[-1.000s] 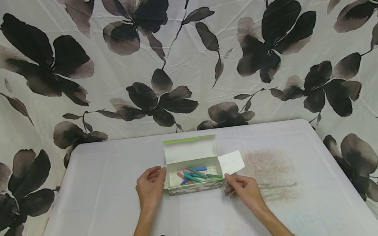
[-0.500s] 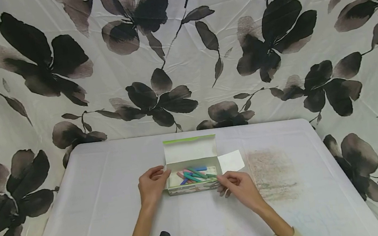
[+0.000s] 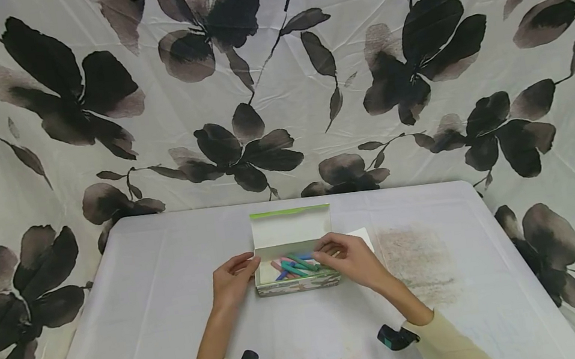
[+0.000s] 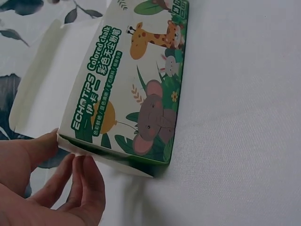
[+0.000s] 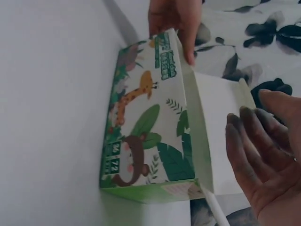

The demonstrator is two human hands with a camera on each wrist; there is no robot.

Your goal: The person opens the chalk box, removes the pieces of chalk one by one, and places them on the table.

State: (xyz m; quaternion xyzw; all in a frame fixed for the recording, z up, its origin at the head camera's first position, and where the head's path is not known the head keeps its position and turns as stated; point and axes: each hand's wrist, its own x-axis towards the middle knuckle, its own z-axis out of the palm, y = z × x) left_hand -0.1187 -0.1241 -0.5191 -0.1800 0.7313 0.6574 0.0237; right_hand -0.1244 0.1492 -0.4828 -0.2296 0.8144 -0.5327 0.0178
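A chalk box (image 3: pixel 297 286) printed with cartoon animals and "Colored chalk" lies on the white table, its lid (image 3: pixel 291 226) raised at the back. Inside are several chalk sticks (image 3: pixel 295 269) in green, blue and pink. My left hand (image 3: pixel 231 281) pinches the box's left end, the thumb at the top corner and fingertips against the end flap (image 4: pixel 117 165) in the left wrist view. Over the box's right end hovers my right hand (image 3: pixel 351 259). Its fingers are loosely bent, with nothing between them in the right wrist view, and the fingertips (image 5: pixel 233 118) look smudged dark.
The right end flap (image 3: pixel 363 236) sticks out sideways, partly behind my right hand. A brownish smudged patch (image 3: pixel 416 265) marks the table (image 3: pixel 163 311) right of the box. Behind the table hangs a floral cloth (image 3: pixel 275 84).
My right hand has moved from the box's front right corner up and leftward over its right end. My left hand has shifted slightly right and stays at the left end.
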